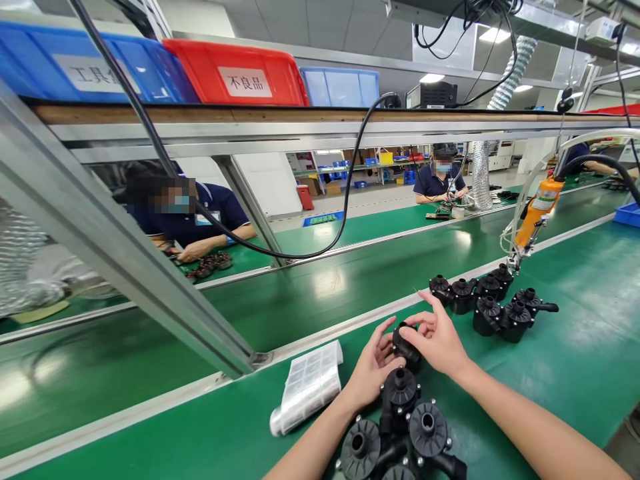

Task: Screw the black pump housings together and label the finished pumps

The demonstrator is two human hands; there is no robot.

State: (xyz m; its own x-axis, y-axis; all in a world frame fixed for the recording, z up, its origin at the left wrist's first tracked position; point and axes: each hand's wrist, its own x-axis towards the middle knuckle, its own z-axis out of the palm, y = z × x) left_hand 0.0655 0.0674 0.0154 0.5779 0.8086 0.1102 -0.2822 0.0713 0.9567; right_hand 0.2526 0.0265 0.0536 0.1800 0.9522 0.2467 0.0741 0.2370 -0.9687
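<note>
A small black water pump point(407, 352) with a round ribbed body is between my two hands above the green bench. My left hand point(373, 370) grips its left side, fingers curled around it. My right hand point(443, 343) is closed at its top right, the thumb pressed on the pump and the index finger extended. Part of the pump is hidden by my fingers. Just below my hands several more black pumps point(429, 427) stand close together, pipes upward. A curled sheet of clear labels point(311, 383) lies left of my left forearm.
Another group of black pumps point(515, 313) stands to the right, below a hanging orange electric screwdriver point(539, 210). A metal post point(165, 253) slants at the left. A black cable point(345, 207) droops from the shelf holding a red bin point(240, 70). Two co-workers sit across the line.
</note>
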